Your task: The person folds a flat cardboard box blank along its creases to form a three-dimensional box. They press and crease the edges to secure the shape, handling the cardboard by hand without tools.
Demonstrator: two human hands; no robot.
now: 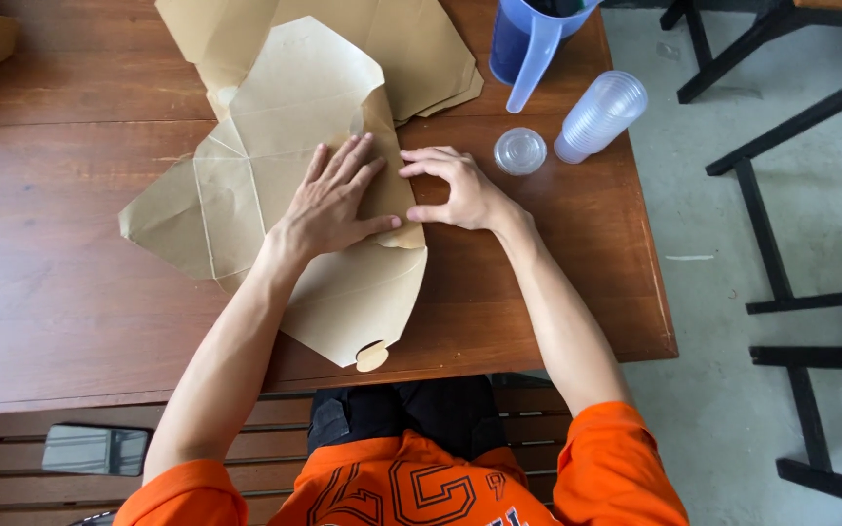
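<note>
A dark brown wooden table (70, 292) stands on a grey concrete floor (723, 195), with black chair frames (782, 282) off to the right. The left hand (328, 200) lies flat, fingers spread, pressing down on an unfolded brown paper box blank (246, 185). The right hand (460, 190) is curled, fingertips and thumb pinching the raised side flap (387, 146) at the blank's right edge. The blank lies in the middle of the table, its long axis running from far left-centre toward the person, with the tabbed end (372, 356) pointing at the near table edge. More flat blanks (421, 49) lie beyond it. To the right stand a blue jug (523, 44), a stack of clear plastic cups (601, 115) on its side, and a clear lid (520, 151).
</note>
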